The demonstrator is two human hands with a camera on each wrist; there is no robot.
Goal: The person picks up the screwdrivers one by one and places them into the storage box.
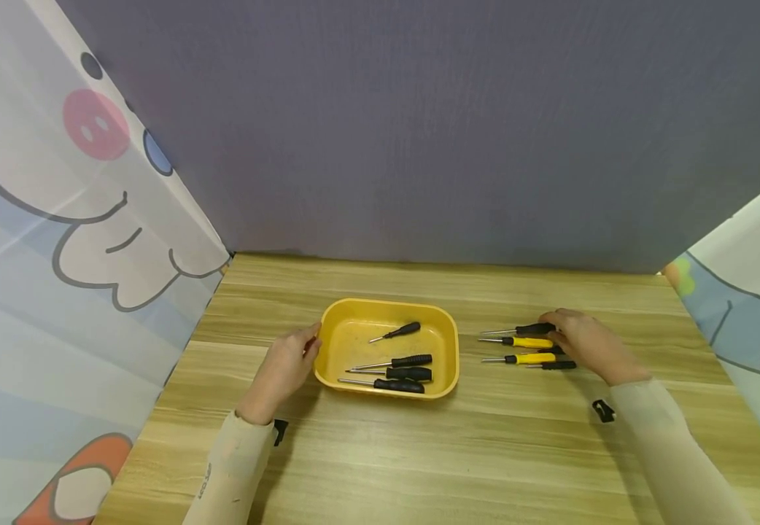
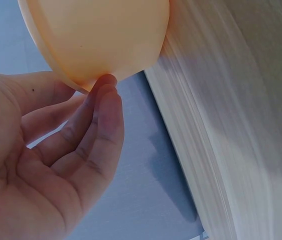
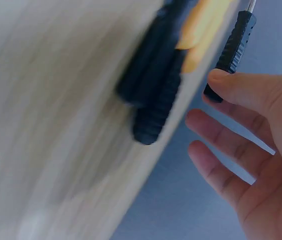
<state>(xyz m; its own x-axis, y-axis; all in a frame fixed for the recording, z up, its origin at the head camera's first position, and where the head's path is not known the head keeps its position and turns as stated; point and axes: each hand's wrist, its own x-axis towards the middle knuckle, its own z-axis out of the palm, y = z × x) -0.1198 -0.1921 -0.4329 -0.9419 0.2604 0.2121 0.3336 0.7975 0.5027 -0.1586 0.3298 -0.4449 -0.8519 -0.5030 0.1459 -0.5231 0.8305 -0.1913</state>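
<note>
A grey panel [image 1: 446, 131] stands beyond everything, with a cartoon-printed left cloth [image 1: 9, 299] and a matching right cloth [image 1: 757, 306] at the sides. Before me is the wood-grain bench [image 1: 459, 452]. My left sleeve [image 1: 230, 467] and right sleeve [image 1: 672, 441], both pale, reach in over it.

The yellow tray [image 1: 389, 302] sits on the bench, left of the middle. My left grip [image 1: 284, 372] is at its left end, fingers and thumb closed on the rim; the left wrist view shows the fingertips against the outer wall.

My right grip [image 1: 590, 346] is clamped on the held driver [image 3: 233, 45]: thumb and forefinger pinch the end of its ribbed black handle, the other fingers bent and apart from it. Its shaft points left, at the far side of the group lying to the right of the tray. I cannot tell whether it touches the bench.

Just nearer me lie the far yellow driver [image 1: 529, 342] and the near yellow driver [image 1: 532, 358], roughly parallel, shafts to the left. Two loose black drivers [image 1: 559, 365] lie close by them, one partly hidden.

Inside the tray are four black drivers: three side by side along the near wall, handles to the right, and the smallest one [image 1: 402, 330] apart, tilted, towards the far wall.
</note>
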